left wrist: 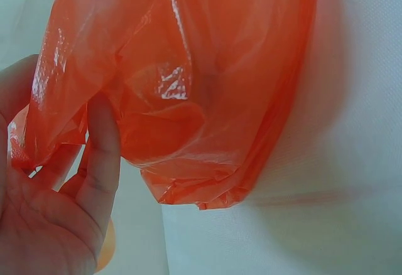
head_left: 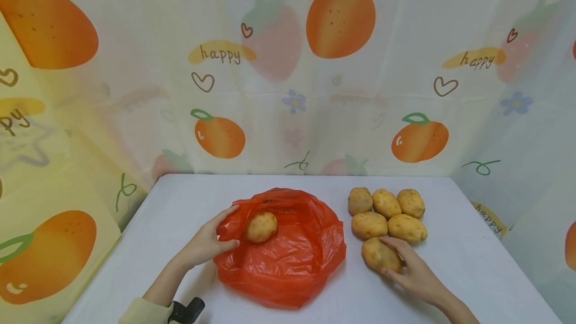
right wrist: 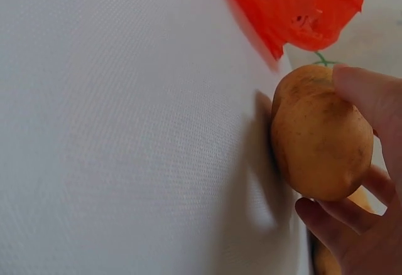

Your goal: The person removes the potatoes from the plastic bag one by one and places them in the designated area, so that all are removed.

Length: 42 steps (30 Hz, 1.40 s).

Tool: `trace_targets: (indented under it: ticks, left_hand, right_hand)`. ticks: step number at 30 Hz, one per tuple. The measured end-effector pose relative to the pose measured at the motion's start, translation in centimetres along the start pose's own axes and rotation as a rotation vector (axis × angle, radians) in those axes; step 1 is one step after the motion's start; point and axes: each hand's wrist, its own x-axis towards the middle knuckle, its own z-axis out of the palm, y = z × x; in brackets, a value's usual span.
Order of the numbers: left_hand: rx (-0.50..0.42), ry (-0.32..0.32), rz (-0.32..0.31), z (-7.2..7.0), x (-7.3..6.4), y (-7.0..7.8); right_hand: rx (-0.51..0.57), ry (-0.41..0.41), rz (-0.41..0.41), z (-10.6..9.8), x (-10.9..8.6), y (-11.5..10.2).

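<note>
A red plastic bag (head_left: 288,274) lies with its mouth spread wide on the white table. Inside it, toward the left, is one potato (head_left: 262,227). My left hand (head_left: 204,241) holds the bag's left rim, thumb and fingers apart along the edge; the left wrist view shows the thin film (left wrist: 207,55) draped between them. To the right of the bag, my right hand (head_left: 416,274) grips the nearest potato (head_left: 377,254), fingers over its far side and thumb at its near end. In the right wrist view this potato (right wrist: 320,137) casts a shadow on the tabletop.
Several more potatoes (head_left: 369,225) sit close together in two rows just behind my right hand. The white table (head_left: 189,191) ends at a printed fruit curtain (head_left: 270,114) at the back. A black strap device (head_left: 186,310) is on my left wrist.
</note>
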Motion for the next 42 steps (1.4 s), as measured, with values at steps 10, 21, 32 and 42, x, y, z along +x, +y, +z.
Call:
trace_targets:
  ticks: [10,21,32,42]
  left_hand:
    - [-0.005,0.008,-0.009,0.1,0.1,-0.1]
    - [0.011,0.001,0.003,-0.1,0.1,0.1]
    - [0.017,-0.008,0.017,-0.3,0.1,0.0]
    - [0.001,-0.019,0.03,-0.2,-0.1,0.1]
  right_hand:
    - [0.029,0.014,-0.005,-0.3,0.0,-0.1]
    - [0.021,0.153,-0.172,-1.0,1.2,-0.6]
    - [0.083,0.256,-0.226,-2.1,2.6,-4.0]
    - [0.084,0.238,-0.171,-2.4,3.7,-6.9]
